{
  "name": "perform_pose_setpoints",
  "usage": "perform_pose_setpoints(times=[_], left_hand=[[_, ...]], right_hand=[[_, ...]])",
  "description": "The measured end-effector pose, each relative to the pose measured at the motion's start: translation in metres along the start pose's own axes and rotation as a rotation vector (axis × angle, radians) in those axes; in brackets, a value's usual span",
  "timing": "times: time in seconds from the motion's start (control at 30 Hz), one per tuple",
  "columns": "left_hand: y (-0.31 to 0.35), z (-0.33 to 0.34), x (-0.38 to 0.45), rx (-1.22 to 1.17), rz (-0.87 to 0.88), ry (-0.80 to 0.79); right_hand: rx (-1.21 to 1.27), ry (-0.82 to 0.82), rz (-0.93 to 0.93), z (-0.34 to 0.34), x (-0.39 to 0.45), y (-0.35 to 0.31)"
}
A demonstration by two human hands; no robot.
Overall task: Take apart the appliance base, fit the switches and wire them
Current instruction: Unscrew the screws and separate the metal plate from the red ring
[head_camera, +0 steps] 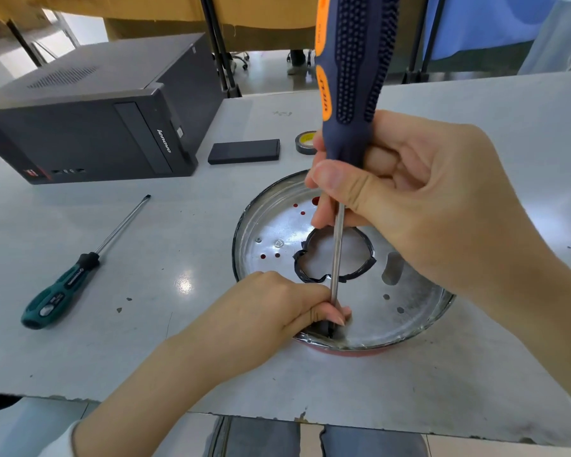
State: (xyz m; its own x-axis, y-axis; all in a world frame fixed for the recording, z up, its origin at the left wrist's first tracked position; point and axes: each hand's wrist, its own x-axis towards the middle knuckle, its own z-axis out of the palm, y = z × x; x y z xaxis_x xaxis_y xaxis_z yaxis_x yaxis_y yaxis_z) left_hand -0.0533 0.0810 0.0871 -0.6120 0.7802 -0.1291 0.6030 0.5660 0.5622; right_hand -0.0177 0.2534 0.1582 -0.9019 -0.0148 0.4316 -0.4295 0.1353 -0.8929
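Observation:
The round metal appliance base (416,311) lies on the table with a red rim below and a black-edged hole in its middle. My right hand (419,206) grips the blue and orange screwdriver (350,77) at the lower end of its handle, holding it upright. Its steel shaft runs down to the base's near rim. My left hand (277,308) pinches the shaft's tip there against a small dark part, which my fingers mostly hide.
A green-handled screwdriver (60,291) lies on the table (145,324) to the left. A black computer case (89,120) lies at the back left. A small black box (244,151) and a roll of tape (305,143) sit behind the base.

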Motion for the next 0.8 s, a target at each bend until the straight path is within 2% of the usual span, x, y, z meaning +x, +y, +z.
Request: perform_pose_setpoints(times=[0.27,0.43,0.53,0.67,0.8], left_hand=[[-0.002,0.001,0.000,-0.009,0.018,0.011],[-0.001,-0.001,0.001,-0.086,0.061,0.085],[-0.003,-0.004,0.001,-0.078,0.079,0.115],[-0.011,-0.013,-0.003,0.054,0.060,0.151],[-0.022,-0.020,-0.014,0.121,0.072,0.096]], right_hand=[[-0.026,0.038,-0.001,0.001,0.002,0.005],[-0.226,-0.109,0.110,-0.014,0.010,0.010],[-0.180,-0.146,0.183,-0.024,0.016,0.007],[-0.011,-0.034,0.170,-0.039,0.027,-0.002],[0.046,0.016,0.152,-0.052,0.031,0.001]])
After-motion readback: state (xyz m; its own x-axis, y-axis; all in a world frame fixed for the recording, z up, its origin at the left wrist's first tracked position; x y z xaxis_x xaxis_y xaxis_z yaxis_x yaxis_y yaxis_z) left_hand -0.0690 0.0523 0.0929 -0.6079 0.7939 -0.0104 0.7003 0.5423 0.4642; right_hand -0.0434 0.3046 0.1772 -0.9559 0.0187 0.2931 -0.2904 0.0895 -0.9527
